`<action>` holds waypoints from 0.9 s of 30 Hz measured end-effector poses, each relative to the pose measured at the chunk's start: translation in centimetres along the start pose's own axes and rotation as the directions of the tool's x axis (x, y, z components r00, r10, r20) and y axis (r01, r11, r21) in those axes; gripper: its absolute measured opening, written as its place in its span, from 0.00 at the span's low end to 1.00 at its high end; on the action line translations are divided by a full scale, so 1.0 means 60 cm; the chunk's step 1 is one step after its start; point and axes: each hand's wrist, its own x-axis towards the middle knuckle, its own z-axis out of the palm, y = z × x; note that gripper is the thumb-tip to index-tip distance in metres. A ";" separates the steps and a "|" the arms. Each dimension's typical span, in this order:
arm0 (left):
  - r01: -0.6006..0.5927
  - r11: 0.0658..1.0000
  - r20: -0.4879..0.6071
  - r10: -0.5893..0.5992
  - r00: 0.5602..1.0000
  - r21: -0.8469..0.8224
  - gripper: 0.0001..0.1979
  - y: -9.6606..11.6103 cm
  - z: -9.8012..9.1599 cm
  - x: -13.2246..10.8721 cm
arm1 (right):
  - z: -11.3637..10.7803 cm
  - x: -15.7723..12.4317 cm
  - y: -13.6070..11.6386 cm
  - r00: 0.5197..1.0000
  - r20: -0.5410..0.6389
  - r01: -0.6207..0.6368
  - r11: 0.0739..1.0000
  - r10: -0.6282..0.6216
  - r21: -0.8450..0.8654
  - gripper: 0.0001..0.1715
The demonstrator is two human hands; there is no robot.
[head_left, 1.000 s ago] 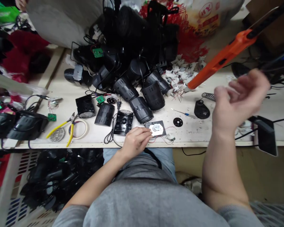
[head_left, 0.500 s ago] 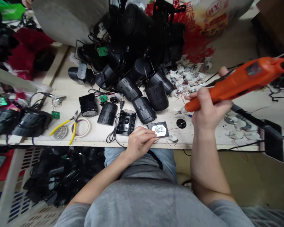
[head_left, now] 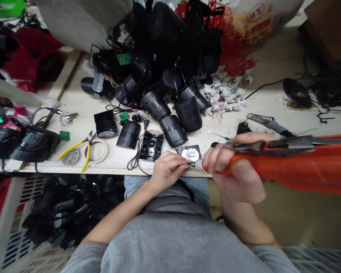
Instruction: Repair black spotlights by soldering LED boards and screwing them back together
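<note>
Left hand (head_left: 169, 167): thumb and fingertips pinched together at the tip of the driver's bit; whether a screw sits between them I cannot tell.
Right hand (head_left: 238, 170): fingers wrapped around the front of an orange electric driver (head_left: 301, 167), gripping it.
Driver: lies roughly level, its nose pointing at the left fingertips.
Motor plate (head_left: 180, 150): dark and square, on the bench (head_left: 79, 131) just beyond the left fingertips, bearing a white piece and a round silver motor (head_left: 191, 152).
Left of the plate: an open black housing (head_left: 152, 147), then a ribbed black shell (head_left: 129, 134).
Farther left: yellow-handled pliers (head_left: 85, 153) near a tape roll (head_left: 105, 149).
Right of the plate: a small screwdriver (head_left: 219, 135) and a coiled spring holder (head_left: 257, 118).
Beyond: heaped black housings (head_left: 173, 129) beside white motor parts (head_left: 224, 93).
Below the bench: a pale crate (head_left: 10, 235).
</note>
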 end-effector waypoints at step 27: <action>0.109 0.994 -0.034 -0.109 0.993 0.007 0.04 0.000 0.003 0.008 | -0.015 0.029 -0.021 0.998 -0.056 0.014 0.990 -0.022 -0.138 0.11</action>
